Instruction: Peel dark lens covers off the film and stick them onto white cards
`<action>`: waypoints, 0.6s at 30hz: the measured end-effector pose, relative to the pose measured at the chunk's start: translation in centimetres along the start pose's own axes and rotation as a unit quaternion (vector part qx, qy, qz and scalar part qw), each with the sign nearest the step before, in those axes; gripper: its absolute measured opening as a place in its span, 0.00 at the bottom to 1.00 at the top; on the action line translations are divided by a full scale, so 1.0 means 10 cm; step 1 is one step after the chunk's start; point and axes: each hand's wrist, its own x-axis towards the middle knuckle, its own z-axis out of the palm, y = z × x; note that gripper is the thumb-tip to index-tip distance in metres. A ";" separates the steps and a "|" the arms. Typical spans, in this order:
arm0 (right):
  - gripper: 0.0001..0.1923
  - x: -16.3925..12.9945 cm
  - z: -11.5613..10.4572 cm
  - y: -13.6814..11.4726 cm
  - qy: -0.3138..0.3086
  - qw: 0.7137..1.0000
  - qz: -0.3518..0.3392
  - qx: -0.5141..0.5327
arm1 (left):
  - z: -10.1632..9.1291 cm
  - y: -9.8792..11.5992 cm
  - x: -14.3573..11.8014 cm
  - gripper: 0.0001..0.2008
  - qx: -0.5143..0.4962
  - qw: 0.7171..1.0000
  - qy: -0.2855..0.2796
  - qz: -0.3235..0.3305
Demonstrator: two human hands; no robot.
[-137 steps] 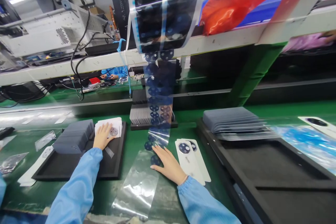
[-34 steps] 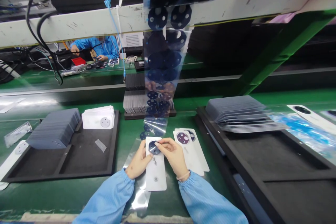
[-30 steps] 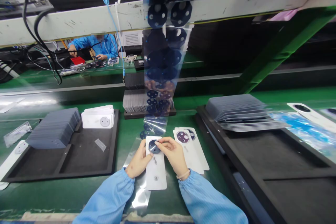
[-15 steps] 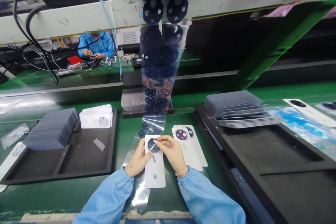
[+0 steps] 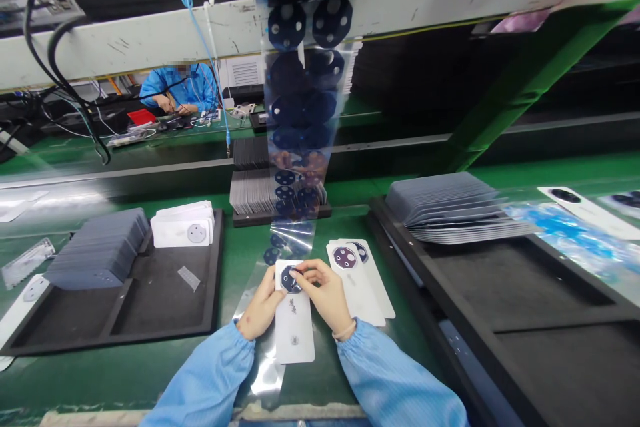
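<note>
A white phone back cover lies in front of me, with dark characters and a small emblem on it. My left hand is closed on its upper left edge, thumb on top. At its upper end sits a dark octagonal camera sticker with round holes. My right hand pinches at the sticker's right side, thumb and fingertips together over the cover. The fingertips partly hide the sticker, and I cannot tell how much of it lies flat. To the right lie two more white covers, overlapping, with dark octagonal camera areas.
A clear film strip of dark octagonal stickers hangs down to the green bench. Black trays with stacked grey panels flank me; a slotted rack of thin panels stands ahead. Another person works across the bench.
My right fingertips have shifted slightly on the sticker, and more of its left side shows. The left hand keeps its hold on the cover. The whole view has moved a little.
</note>
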 end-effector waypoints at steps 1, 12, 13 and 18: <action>0.13 0.00 0.00 0.00 -0.002 1.000 -0.009 -0.013 | 0.01 -0.01 0.00 0.23 -0.001 1.000 0.005 -0.001; 0.28 -0.07 0.04 -0.04 0.032 0.984 -0.069 -0.163 | 0.09 0.01 0.01 0.29 -0.019 0.996 0.089 -0.002; 0.30 -0.07 0.04 -0.04 0.035 0.984 -0.065 -0.163 | 0.10 0.02 0.01 0.29 -0.021 0.996 0.089 -0.002; 0.15 -0.07 0.09 -0.02 -0.021 0.992 -0.029 -0.118 | 0.18 0.05 -0.02 0.28 -0.025 0.997 0.074 -0.028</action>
